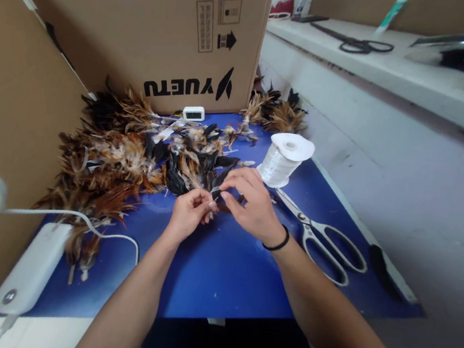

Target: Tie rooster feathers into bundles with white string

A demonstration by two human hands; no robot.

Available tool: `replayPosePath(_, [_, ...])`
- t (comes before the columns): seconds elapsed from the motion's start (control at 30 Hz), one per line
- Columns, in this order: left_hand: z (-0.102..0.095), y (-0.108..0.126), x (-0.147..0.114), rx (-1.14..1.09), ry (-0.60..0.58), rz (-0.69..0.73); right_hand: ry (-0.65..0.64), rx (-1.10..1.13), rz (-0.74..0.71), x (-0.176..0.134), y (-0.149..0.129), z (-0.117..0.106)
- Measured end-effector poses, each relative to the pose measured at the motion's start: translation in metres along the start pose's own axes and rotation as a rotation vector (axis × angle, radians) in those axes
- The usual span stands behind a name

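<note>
My left hand point(192, 213) pinches the base of a small bunch of feathers point(192, 169), whose dark and brown tips fan out away from me. Close beside it, my right hand point(249, 201) has thumb and forefinger together on a thin white strip point(215, 189) that runs to the stems. A black band circles the right wrist. Behind the right hand stands a spool of white ribbon point(279, 166). Large scissors point(322, 237) with pale handles lie to its right, blades slightly apart. The stem ends are partly hidden by my fingers.
Heaps of brown and black feathers point(107, 158) cover the left of the blue table point(219, 288). A small white digital clock point(194, 113) sits before a cardboard box point(142, 15). A power bank point(32, 269) with a white cable lies left. Dark scissors point(356, 43) rest on the ledge.
</note>
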State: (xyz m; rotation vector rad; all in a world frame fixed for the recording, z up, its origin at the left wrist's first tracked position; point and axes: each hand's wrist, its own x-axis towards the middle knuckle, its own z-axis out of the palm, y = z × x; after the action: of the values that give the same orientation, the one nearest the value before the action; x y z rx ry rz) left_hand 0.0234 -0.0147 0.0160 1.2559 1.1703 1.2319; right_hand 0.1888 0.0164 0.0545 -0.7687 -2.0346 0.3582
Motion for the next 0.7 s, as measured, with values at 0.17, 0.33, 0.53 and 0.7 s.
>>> replayPosePath(0.17, [-0.003, 0.002, 0.002, -0.124, 0.007, 0.007, -0.137, -0.023, 0.027, -0.003, 0.0, 0.001])
replayPosePath(0.33, [-0.003, -0.001, 0.002, -0.128, -0.034, 0.028, -0.203, 0.026, 0.087, -0.004, 0.004, 0.009])
replayPosePath(0.53, [-0.003, -0.001, 0.002, -0.177, -0.027, 0.026, -0.149, 0.017, 0.05, -0.003, 0.001, 0.008])
replayPosePath(0.7, [-0.004, 0.002, 0.001, -0.235, -0.003, -0.007, -0.152, -0.011, -0.017, -0.004, 0.001, 0.007])
